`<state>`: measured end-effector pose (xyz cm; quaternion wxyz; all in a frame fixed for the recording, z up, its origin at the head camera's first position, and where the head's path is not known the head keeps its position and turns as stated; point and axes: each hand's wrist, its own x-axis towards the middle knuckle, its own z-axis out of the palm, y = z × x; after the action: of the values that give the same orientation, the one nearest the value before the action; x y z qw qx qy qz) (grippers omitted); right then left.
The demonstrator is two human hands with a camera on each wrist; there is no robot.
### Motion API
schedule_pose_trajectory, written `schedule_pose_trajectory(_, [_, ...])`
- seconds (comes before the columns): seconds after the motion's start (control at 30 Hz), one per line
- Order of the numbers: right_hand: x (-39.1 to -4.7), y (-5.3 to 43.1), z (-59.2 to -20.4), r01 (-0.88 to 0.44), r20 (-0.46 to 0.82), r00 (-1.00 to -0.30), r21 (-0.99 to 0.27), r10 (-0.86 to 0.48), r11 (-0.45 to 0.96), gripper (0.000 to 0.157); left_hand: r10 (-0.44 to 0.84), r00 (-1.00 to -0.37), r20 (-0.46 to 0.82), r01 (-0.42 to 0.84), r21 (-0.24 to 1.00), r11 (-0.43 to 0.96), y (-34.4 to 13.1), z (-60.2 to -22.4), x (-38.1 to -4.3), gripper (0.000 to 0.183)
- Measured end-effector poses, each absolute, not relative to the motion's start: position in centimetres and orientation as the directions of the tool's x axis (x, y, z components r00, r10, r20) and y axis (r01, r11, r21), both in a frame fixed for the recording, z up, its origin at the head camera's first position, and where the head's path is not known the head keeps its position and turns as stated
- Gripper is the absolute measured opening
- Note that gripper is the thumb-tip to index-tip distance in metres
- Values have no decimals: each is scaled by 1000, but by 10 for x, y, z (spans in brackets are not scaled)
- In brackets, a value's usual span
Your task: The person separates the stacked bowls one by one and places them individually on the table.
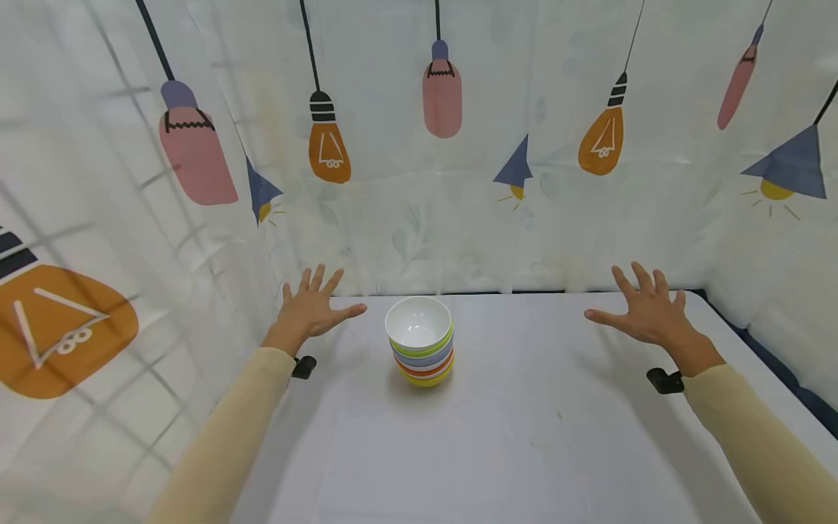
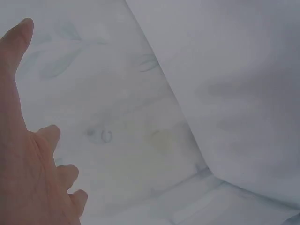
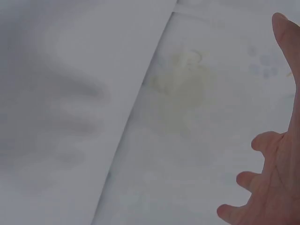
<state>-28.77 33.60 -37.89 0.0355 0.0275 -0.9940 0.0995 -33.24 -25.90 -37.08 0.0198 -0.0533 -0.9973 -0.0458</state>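
Note:
A stack of several nested bowls [image 1: 422, 342] stands on the white table [image 1: 471, 451], left of the middle in the head view. The top bowl is white inside; below it show green, blue, orange and yellow rims. My left hand [image 1: 309, 309] is held out to the left of the stack, fingers spread, touching nothing. Far to the right of the bowls, my right hand [image 1: 647, 309] is likewise stretched out with spread fingers and holds nothing. Each wrist view shows only its own hand, the left hand [image 2: 33, 168] and the right hand [image 3: 276, 178], with no bowls in sight.
A pale curtain [image 1: 393, 218] printed with lamps and bulbs hangs behind the table and along its left side. The table's back edge runs just beyond the bowls. Dark cloth [image 1: 779, 367] shows along the right edge.

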Motion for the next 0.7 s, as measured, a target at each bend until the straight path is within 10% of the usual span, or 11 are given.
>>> schedule_pose_trajectory(0.7, [-261,297,-374,-161,143,-980,-141,-141,977,112,143,-988,62,147,59,987,-252,-378,-288,107])
